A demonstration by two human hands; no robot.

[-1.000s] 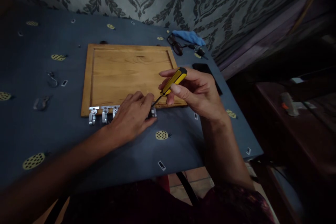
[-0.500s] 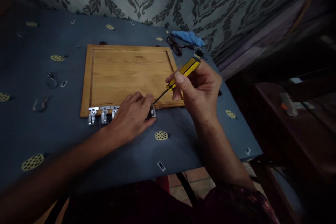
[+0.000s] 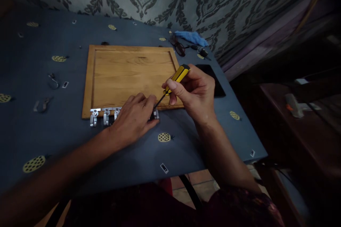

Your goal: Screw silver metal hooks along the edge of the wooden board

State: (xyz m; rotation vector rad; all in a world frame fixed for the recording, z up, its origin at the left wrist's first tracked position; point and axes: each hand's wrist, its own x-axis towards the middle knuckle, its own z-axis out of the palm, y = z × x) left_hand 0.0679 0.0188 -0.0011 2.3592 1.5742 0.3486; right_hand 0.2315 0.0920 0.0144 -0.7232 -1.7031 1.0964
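A framed wooden board lies flat on the table. Along its near edge sit several silver metal hooks, some of them covered by my left hand. That hand is closed around the last hook at the right of the row, pressing it to the board's edge. My right hand grips a yellow and black screwdriver by its handle, thumb and fingers pinched round it. The shaft slants down to the left, its tip by the hook under my left fingers; whether it meets a screw is hidden.
Two loose metal hooks lie on the blue tablecloth at the left. Dark glasses, a blue cloth and a wristwatch rest at the back right. A dark flat object lies behind my right hand.
My right hand has moved left and slightly down with the screwdriver, bringing its tip closer to the hook. More of the dark flat object shows now. My left hand has stayed in place.
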